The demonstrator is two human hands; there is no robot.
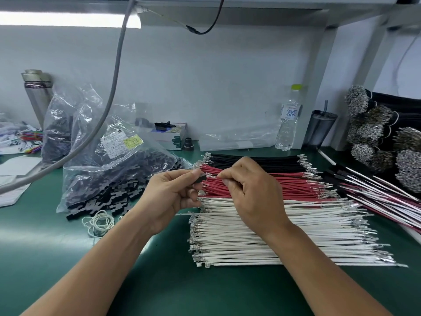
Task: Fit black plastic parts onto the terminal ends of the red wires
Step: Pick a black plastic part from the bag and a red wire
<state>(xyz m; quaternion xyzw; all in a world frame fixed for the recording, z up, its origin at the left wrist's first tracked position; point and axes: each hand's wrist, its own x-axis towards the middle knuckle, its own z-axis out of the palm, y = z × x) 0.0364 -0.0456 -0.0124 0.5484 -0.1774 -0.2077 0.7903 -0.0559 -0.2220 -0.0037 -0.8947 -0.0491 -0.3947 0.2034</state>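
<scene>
My left hand [172, 192] pinches a small black plastic part [200, 178] between thumb and fingers. Just to its right, my right hand [247, 190] pinches the terminal end of a red wire [213, 176], whose metal tip sits almost against the black part. Both hands hover over a flat stack of red wires [284, 185] on the green table [45, 236]. Loose black plastic parts [109, 197] spill from a clear bag [95, 169] to the left of my hands.
Black wires [262, 160] lie behind the red ones and white wires [284, 236] in front. Finished wires [376, 195] and silver terminal bundles [369, 124] sit at right. Rubber bands [100, 222], a water bottle [288, 119], a cup [320, 128] and a hanging grey cable [95, 131] are around.
</scene>
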